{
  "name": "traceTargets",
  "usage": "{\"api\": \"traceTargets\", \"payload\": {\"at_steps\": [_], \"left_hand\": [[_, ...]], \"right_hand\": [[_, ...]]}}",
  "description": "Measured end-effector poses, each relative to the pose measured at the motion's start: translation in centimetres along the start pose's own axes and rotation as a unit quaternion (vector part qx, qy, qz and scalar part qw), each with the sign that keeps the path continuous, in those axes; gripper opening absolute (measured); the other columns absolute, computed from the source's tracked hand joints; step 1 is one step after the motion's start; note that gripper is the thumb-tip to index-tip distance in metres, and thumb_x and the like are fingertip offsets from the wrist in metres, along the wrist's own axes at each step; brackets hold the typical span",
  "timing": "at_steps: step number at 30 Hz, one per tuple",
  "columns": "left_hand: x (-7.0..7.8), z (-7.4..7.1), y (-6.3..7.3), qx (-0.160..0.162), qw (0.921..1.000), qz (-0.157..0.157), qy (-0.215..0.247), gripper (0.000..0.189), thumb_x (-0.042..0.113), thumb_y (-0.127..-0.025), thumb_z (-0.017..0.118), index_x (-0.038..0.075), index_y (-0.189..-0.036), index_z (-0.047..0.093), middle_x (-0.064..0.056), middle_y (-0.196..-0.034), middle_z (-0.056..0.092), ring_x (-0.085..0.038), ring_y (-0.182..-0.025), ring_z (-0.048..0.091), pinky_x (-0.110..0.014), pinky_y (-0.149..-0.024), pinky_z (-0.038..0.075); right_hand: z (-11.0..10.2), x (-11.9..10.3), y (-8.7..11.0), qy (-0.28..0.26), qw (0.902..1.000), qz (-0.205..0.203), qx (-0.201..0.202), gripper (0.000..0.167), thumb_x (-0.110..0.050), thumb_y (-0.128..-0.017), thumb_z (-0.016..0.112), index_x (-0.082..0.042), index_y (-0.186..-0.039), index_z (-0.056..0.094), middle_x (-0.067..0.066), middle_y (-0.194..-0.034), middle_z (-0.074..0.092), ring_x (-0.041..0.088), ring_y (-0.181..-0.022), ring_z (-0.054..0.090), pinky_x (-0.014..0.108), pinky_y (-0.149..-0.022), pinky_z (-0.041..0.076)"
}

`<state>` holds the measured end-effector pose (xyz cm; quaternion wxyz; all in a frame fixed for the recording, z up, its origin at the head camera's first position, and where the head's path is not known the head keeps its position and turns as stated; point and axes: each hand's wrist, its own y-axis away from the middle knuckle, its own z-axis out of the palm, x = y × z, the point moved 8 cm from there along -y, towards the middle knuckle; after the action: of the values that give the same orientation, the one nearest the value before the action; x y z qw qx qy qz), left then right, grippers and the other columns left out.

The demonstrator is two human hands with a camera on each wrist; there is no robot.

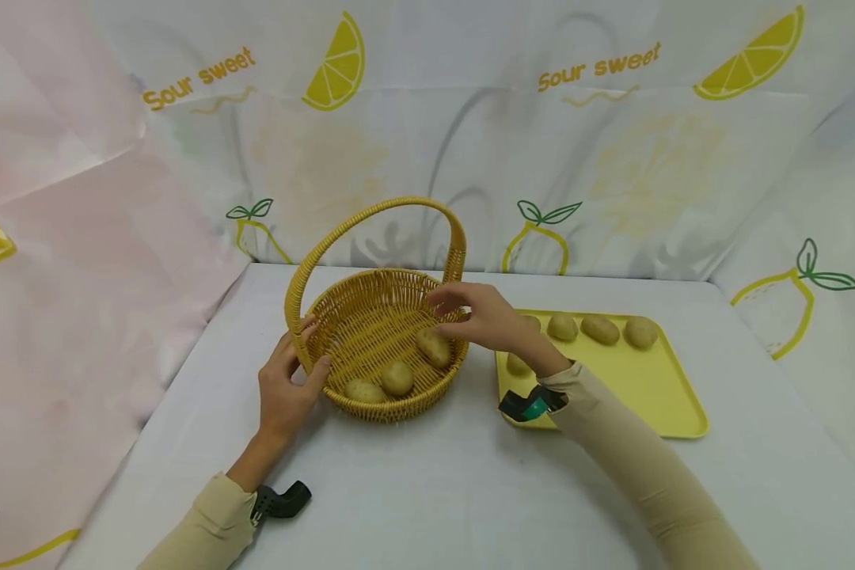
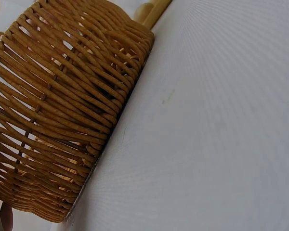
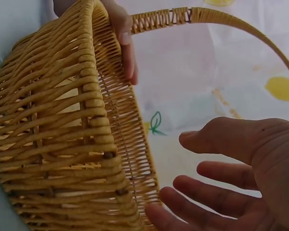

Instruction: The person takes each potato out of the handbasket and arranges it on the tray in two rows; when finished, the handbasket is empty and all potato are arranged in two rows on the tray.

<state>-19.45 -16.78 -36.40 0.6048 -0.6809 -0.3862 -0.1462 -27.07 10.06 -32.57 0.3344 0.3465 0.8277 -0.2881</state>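
Potatoes number three inside the wicker basket (image 1: 378, 324) and five on the yellow tray (image 1: 655, 388). Left hand (image 1: 285, 388) grips the basket's near rim; right hand (image 1: 484, 317), fingers relaxed and empty, hovers over one potato (image 1: 433, 347).

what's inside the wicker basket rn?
Three potatoes lie in the wicker basket: one by the near wall, one beside it, one under the right hand. That hand may hide part of the floor.
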Motion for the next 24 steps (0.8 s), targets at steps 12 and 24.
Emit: {"api": "traceTargets", "payload": {"at_steps": [12, 24], "left_hand": [[0.2, 0.0, -0.1, -0.005, 1.0000, -0.008, -0.001, 0.047, -0.018, -0.086, 0.068, -0.018, -0.132, 0.060, -0.033, -0.141, 0.054, -0.054, -0.129, 0.051, -0.026, -0.103, 0.047], [-0.7, 0.1, 0.1, -0.007, 0.9999, -0.011, -0.009, 0.049, -0.018, -0.085, 0.068, -0.017, -0.133, 0.060, -0.030, -0.142, 0.055, -0.049, -0.131, 0.052, -0.026, -0.103, 0.048]], "right_hand": [[3.8, 1.8, -3.9, 0.061, 0.9758, 0.176, -0.115, 0.055, -0.021, -0.097, 0.073, 0.002, -0.143, 0.056, 0.021, -0.139, 0.060, 0.033, -0.129, 0.057, 0.041, -0.101, 0.050], [6.5, 2.3, -4.6, -0.001, 0.9746, 0.173, -0.142, 0.059, 0.004, -0.087, 0.076, 0.001, -0.143, 0.058, 0.020, -0.143, 0.058, 0.033, -0.123, 0.061, 0.036, -0.096, 0.053]]}}
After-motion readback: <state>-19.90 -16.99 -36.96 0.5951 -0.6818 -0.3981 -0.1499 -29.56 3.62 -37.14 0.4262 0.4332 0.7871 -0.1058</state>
